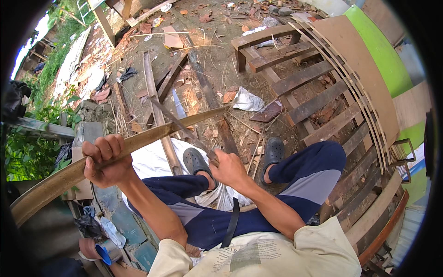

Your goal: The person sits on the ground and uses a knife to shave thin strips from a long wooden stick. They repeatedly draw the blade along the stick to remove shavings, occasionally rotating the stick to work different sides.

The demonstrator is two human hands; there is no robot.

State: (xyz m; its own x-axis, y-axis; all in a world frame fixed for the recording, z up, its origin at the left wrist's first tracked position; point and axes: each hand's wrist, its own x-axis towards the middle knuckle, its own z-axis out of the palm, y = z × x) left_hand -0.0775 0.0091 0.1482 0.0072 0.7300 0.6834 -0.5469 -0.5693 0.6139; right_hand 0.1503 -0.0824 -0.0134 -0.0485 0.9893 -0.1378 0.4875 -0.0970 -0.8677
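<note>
A long split bamboo strip (154, 140) runs from the far left edge toward the middle of the ground. My left hand (107, 157) is closed around it, fingers wrapped over the top. In my right hand (229, 170) is the handle end of a machete (171, 117), its long narrow dark blade pointing up and left. The blade crosses the bamboo strip beyond my left hand; whether its edge bites into the strip I cannot tell. Another bamboo length (159, 108) lies on the ground, reaching to a white sheet (147, 159) beside my left foot.
On the right stands a slatted wooden frame (318, 99), with thin strips (357, 83) along a brown board (357, 60). Dark timber pieces (203, 74) and a white crumpled bag (248, 99) lie among leaves ahead. A blue container (105, 254) is at lower left.
</note>
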